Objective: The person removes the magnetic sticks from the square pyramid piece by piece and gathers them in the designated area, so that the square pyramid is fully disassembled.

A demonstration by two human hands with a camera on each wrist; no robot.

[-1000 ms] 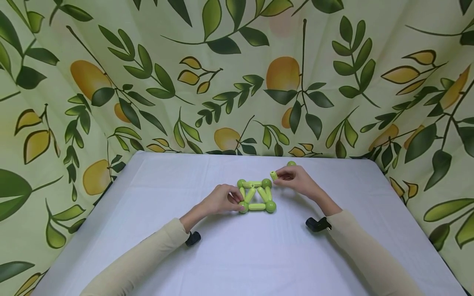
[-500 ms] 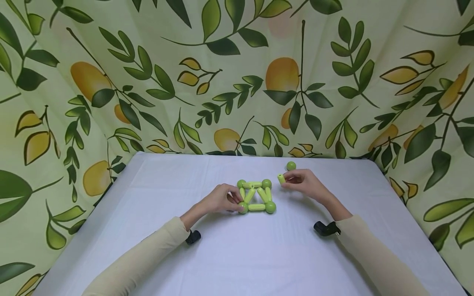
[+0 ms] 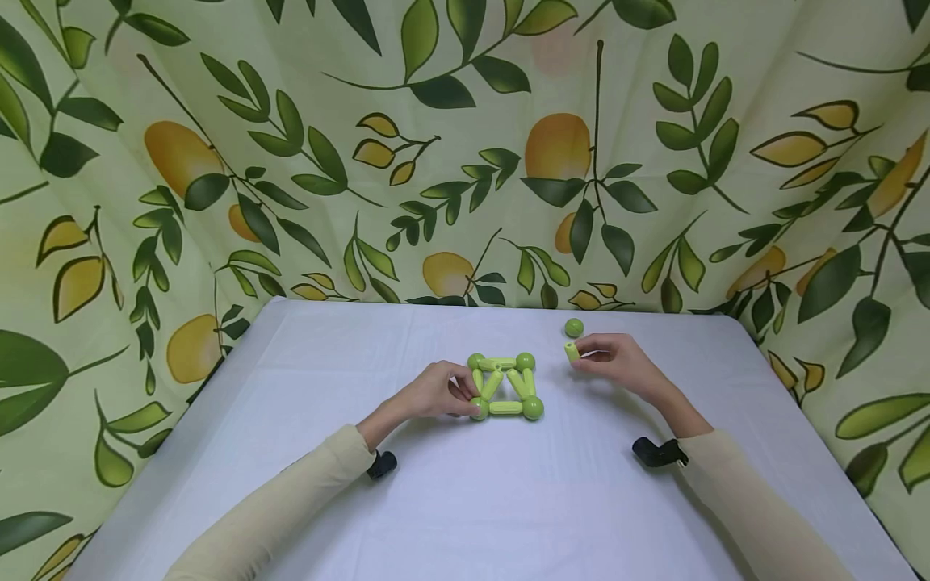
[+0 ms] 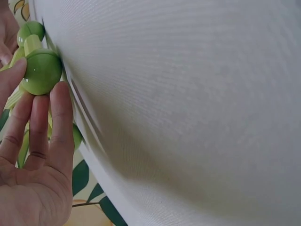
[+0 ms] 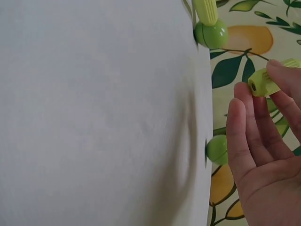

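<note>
Green balls joined by yellow-green rods form a square frame (image 3: pixel 505 408) on the white table, with two more rods leaning up inside it. My left hand (image 3: pixel 436 391) pinches the near-left ball (image 4: pixel 43 71) of this frame between thumb and fingers. To the right of the frame, my right hand (image 3: pixel 617 361) is raised over the table and holds a loose yellow-green rod (image 5: pixel 265 84) between thumb and fingers. One end of that rod, with a dark hole, points out of the grip. Behind the right hand a single green ball (image 3: pixel 574 328) lies on the table.
A white cloth covers the table (image 3: pixel 465 500), whose far edge runs just behind the loose ball. A curtain (image 3: pixel 465 186) printed with leaves and fruit hangs around the back and sides. Each wrist carries a black camera (image 3: pixel 657 453).
My right hand has moved right, away from the frame, carrying the rod, and the loose ball behind it has come fully into view. My left hand stays on the frame's ball.
</note>
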